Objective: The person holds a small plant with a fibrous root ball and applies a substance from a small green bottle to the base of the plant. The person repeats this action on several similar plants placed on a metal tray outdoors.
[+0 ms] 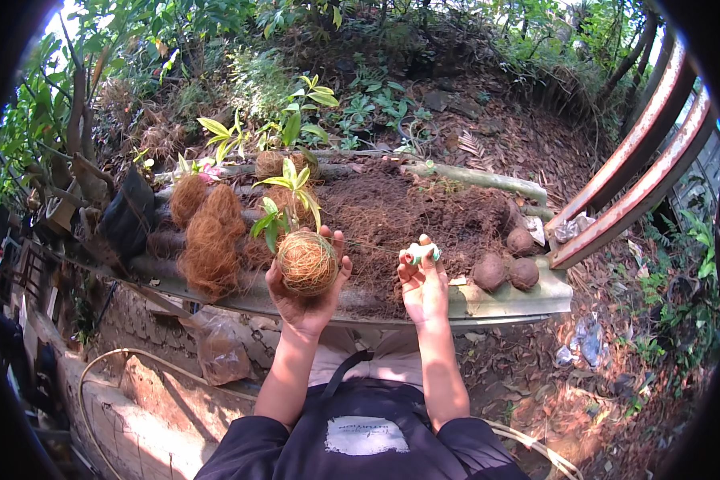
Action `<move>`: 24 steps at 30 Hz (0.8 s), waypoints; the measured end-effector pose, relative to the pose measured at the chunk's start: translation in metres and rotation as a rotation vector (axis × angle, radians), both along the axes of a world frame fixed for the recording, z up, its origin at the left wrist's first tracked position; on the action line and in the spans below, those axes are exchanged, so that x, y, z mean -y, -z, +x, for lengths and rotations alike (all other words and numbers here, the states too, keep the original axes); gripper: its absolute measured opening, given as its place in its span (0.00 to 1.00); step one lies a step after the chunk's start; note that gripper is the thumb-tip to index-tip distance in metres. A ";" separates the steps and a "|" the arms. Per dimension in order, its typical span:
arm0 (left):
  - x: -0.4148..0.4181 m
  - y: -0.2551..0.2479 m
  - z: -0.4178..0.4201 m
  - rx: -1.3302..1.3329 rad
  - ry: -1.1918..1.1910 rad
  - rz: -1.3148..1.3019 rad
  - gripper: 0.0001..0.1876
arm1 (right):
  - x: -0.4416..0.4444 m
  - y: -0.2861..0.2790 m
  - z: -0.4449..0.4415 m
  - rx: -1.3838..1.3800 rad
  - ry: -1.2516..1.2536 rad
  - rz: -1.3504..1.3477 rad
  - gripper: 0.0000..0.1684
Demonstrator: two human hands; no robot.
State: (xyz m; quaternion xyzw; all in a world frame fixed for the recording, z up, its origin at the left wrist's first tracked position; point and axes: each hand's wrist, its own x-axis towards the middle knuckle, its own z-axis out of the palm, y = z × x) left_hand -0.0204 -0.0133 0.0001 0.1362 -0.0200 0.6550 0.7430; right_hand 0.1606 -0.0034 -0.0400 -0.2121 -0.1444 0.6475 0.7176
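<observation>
A ball of coconut fibre [307, 262] wound with green thread rests in my left hand [305, 300], with a leafy plant [294, 189] growing up out of it. My right hand [425, 288] pinches a small spool of light green thread [421, 254] between thumb and fingers. A thin strand runs between the ball and the spool. Dark soil mixed with fibre [372, 222] lies spread on the corrugated sheet beyond both hands. Loose coconut fibre [211, 252] is heaped left of my left hand. Several round soil balls, one of them nearest [489, 272], sit right of my right hand.
The corrugated sheet [516, 300] forms the work surface. More fibre balls with plants [270, 163] stand at its far edge. Rusty metal beams [630, 180] rise at the right. A black bag [129, 210] is at the left, a plastic bag [216, 348] below, and a hose [87, 384] at lower left.
</observation>
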 end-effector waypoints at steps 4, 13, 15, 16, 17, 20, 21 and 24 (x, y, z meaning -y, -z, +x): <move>0.000 -0.016 -0.002 0.069 -0.014 0.026 0.32 | 0.009 0.002 -0.005 0.470 -0.044 0.038 0.19; -0.002 -0.025 0.005 -0.180 -0.244 -0.062 0.34 | 0.039 -0.004 -0.024 1.122 -0.101 0.399 0.17; -0.005 -0.013 0.004 -0.407 -0.410 -0.021 0.35 | 0.048 -0.032 -0.021 1.247 -0.095 0.594 0.18; -0.005 -0.005 0.003 -0.521 -0.488 -0.002 0.36 | 0.052 -0.041 -0.023 1.264 -0.099 0.639 0.18; -0.003 0.003 0.005 -0.635 -0.526 -0.007 0.37 | 0.054 -0.048 -0.024 1.281 -0.103 0.685 0.18; 0.002 0.010 0.020 -0.956 -0.648 0.114 0.38 | 0.047 -0.063 -0.024 1.326 -0.039 0.854 0.20; 0.004 0.016 0.027 -0.875 -0.655 0.147 0.37 | 0.043 -0.067 -0.024 1.337 0.003 0.911 0.20; 0.009 0.027 0.028 -1.085 -0.647 0.112 0.33 | 0.029 -0.080 -0.016 1.326 0.027 0.844 0.24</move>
